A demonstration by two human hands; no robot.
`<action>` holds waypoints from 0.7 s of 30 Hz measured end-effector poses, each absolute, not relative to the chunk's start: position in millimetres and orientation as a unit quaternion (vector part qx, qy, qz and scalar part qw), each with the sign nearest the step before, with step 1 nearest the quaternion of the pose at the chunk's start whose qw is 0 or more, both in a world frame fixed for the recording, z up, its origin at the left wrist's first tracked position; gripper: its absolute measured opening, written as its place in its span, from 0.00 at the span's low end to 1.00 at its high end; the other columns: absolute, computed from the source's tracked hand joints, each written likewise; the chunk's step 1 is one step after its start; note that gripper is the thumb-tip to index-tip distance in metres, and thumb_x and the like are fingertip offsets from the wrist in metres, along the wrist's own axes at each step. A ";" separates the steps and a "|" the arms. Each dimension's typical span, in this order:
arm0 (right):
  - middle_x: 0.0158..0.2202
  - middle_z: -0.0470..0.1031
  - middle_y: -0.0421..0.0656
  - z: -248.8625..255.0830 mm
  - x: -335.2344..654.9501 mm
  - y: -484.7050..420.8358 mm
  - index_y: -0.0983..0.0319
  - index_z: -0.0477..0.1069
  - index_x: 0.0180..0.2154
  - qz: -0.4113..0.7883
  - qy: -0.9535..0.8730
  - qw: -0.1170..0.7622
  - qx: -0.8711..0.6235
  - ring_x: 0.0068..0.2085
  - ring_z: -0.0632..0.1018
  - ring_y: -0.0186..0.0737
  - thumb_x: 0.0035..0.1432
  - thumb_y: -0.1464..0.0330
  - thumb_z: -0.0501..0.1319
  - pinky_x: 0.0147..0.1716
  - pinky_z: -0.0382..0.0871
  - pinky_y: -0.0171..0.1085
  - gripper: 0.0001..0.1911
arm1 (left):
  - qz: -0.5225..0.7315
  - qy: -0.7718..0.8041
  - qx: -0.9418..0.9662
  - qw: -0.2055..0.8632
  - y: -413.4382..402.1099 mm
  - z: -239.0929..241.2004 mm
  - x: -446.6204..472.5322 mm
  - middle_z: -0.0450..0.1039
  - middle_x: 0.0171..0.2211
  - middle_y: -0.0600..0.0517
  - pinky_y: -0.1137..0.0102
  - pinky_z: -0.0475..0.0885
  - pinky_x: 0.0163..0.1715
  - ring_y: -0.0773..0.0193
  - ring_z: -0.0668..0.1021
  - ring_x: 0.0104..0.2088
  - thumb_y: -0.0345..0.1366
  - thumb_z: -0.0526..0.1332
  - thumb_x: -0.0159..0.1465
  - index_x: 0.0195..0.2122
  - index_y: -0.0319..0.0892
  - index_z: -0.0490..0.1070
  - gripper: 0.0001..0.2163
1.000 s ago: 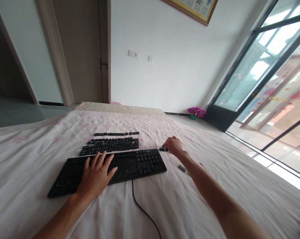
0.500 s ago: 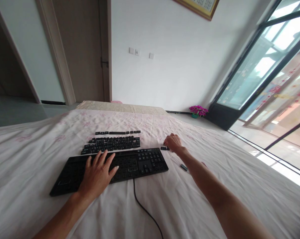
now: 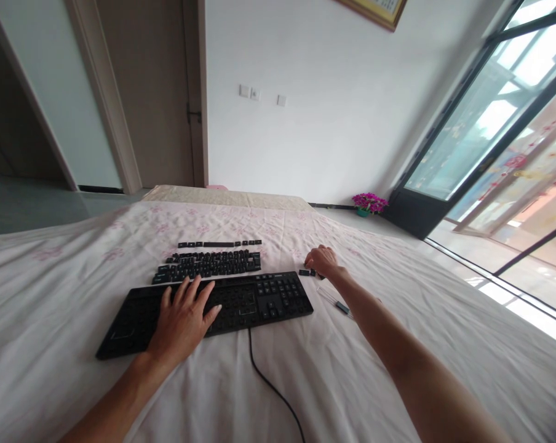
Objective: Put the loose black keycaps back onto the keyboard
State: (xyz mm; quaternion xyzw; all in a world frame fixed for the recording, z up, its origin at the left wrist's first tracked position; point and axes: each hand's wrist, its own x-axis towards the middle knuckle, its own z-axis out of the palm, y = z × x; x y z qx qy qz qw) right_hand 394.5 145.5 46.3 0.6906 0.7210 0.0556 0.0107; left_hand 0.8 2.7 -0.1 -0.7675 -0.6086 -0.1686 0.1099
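A black keyboard [image 3: 269, 298] lies on a pale flowered sheet [image 3: 342, 369], most of its keycaps off. My left hand [image 3: 183, 323] rests flat on its middle, fingers spread. Rows of loose black keycaps [image 3: 208, 263] sit laid out just behind the keyboard. My right hand [image 3: 321, 260] reaches past the keyboard's right end, fingers curled over a few small black keycaps [image 3: 304, 272]; whether it grips one is hidden. A thin clear tool with a dark tip [image 3: 336, 301] lies by my right forearm.
The keyboard's black cable [image 3: 271, 384] runs toward me across the sheet. A wooden door [image 3: 153, 92] and white wall stand behind. A pot of pink flowers [image 3: 369, 203] sits on the floor by a large glass sliding door [image 3: 499, 141] at the right.
The view has shifted slightly. My right hand has stayed over the small keycaps, drawing in a little; my left hand has not left the keyboard.
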 end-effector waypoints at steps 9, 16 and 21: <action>0.37 0.79 0.40 66.2 375.4 108.4 0.53 0.79 0.37 0.054 0.745 -0.081 0.660 0.46 0.72 0.43 0.51 0.60 0.66 0.44 0.59 0.37 0.10 | -0.180 -0.604 -0.769 0.109 2.9 -3.1 -0.8 0.61 0.62 0.42 0.48 0.48 0.60 0.46 0.60 0.62 0.47 0.52 0.65 0.59 0.46 0.65 0.23; 0.32 0.78 0.39 68.1 343.2 39.5 0.54 0.79 0.31 -0.007 0.839 -0.183 0.513 0.39 0.71 0.41 0.49 0.60 0.69 0.42 0.60 0.38 0.07 | -0.178 -0.604 -0.769 0.111 3.1 -3.0 -1.1 0.61 0.62 0.42 0.47 0.48 0.60 0.45 0.60 0.63 0.48 0.52 0.65 0.59 0.45 0.65 0.23; 0.30 0.76 0.41 65.0 333.5 19.7 0.55 0.79 0.31 0.000 0.854 -0.152 0.498 0.38 0.70 0.41 0.48 0.61 0.70 0.41 0.58 0.39 0.07 | -0.165 -0.607 -0.768 0.118 2.9 -2.0 -0.9 0.61 0.62 0.41 0.47 0.49 0.59 0.45 0.61 0.62 0.48 0.51 0.65 0.59 0.45 0.65 0.24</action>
